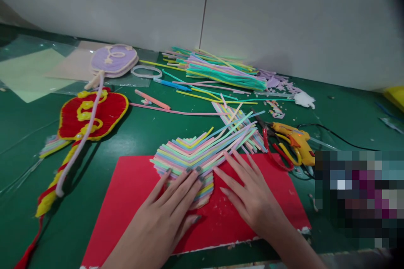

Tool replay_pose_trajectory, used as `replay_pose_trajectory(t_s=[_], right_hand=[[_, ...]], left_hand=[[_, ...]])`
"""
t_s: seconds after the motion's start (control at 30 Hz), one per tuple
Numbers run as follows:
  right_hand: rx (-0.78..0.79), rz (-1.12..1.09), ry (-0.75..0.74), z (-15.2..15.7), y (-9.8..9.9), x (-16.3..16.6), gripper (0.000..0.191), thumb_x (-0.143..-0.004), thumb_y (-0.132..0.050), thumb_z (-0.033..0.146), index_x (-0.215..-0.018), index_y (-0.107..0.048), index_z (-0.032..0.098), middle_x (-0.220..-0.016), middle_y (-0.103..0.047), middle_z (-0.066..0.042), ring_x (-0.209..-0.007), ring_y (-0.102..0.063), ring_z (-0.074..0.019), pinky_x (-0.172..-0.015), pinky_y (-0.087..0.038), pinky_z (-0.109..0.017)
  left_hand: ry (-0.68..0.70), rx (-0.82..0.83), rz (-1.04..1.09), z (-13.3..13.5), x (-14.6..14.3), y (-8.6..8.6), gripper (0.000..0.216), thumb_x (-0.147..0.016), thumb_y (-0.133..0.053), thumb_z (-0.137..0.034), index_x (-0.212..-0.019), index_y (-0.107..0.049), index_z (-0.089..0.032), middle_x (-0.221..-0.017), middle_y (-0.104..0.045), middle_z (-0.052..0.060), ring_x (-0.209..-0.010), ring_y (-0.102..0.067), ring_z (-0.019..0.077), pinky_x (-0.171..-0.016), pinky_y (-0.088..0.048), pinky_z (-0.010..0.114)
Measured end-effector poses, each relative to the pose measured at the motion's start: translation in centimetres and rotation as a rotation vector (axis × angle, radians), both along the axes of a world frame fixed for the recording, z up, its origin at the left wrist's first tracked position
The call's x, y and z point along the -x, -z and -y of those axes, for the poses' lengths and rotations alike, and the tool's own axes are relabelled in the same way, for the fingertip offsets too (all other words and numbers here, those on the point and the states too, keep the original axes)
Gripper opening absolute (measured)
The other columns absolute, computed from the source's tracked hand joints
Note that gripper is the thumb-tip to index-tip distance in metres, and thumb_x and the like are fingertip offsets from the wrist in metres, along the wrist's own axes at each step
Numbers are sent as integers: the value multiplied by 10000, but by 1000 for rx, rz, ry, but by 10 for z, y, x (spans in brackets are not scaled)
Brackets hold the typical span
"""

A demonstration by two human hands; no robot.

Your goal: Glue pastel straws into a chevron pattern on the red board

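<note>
A panel of pastel pipe cleaners laid in chevrons (pixel 189 153) lies on a red foam sheet (pixel 132 193) on the green table. My left hand (pixel 170 210) lies flat on the panel's lower part, fingers stretched out. Beside it, my right hand (pixel 246 193) rests flat with spread fingers, fingertips touching the panel's right edge where the loose pipe-cleaner ends (pixel 243 130) stick out. Neither hand holds anything.
A yellow glue gun (pixel 296 143) and red-handled scissors (pixel 274 147) lie right of the sheet. Loose pipe cleaners (pixel 221 71) are heaped at the back near the white wall. A red and yellow ornament (pixel 91 113) and a purple one (pixel 115 59) lie to the left.
</note>
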State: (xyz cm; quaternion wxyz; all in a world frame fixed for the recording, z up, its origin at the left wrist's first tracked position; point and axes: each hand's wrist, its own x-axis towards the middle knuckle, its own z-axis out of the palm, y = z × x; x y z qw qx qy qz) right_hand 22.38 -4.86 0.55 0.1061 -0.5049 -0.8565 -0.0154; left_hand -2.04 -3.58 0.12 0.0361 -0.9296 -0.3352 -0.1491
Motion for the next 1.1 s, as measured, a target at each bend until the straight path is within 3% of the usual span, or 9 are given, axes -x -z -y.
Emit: replay_pose_trajectory(t_s=[0.13,0.23,0.4,0.5,0.73,0.93,1.1], right_hand=[[-2,-14,0,0,0,1,467,-935,-477,255,-1400,-445,279,-1529,-326,-88,-1412,-281,-297,-1061,-372,-530],[-58,-103,30,1,0,0,464,-924,-496,223,-1386,-459,241,-1480,-406,-114,-1376,-353,-287,-1058,-387,-507],[-95,-380,200,4,-1,3,309,-906,-503,137,-1204,-571,183,-1167,-655,-98,-1116,-589,-194,-955,-493,-341],[-23,-488,241,3,-3,8,223,-912,-496,145,-1101,-601,200,-1036,-688,-67,-988,-627,-169,-868,-528,-294],[74,-603,307,3,-4,25,195,-922,-497,196,-1080,-611,210,-967,-671,-71,-906,-625,-170,-780,-546,-287],[112,-595,279,5,-4,40,209,-920,-489,200,-1092,-605,222,-951,-675,-64,-882,-624,-179,-766,-541,-315],[120,-567,281,0,-10,30,205,-923,-485,232,-1087,-608,235,-969,-689,-53,-891,-635,-178,-796,-531,-323]], left_hand=[[-12,2,-20,0,7,-3,423,-970,-421,-328,-1361,-485,-179,-1439,-487,12,-1343,-414,172,-1200,-35,346],[-87,40,7,-1,16,-4,433,-951,-424,-270,-1374,-460,-180,-1457,-465,31,-1352,-400,185,-1194,-87,351],[-457,214,230,-4,30,-6,428,-961,-382,-326,-1382,-410,-260,-1463,-439,34,-1290,-472,223,-1063,-400,386],[-582,304,298,-9,36,-4,409,-960,-376,-369,-1361,-415,-300,-1463,-432,22,-1286,-478,243,-1049,-426,424],[-537,368,255,-18,45,9,446,-950,-397,-369,-1387,-377,-284,-1391,-526,53,-1334,-427,268,-1081,-379,507],[-537,380,319,-24,44,5,425,-939,-412,-376,-1358,-410,-308,-1356,-558,54,-1269,-505,292,-946,-514,472],[-537,300,364,-25,43,5,422,-949,-396,-333,-1370,-395,-318,-1427,-470,56,-1334,-421,301,-1053,-406,543]])
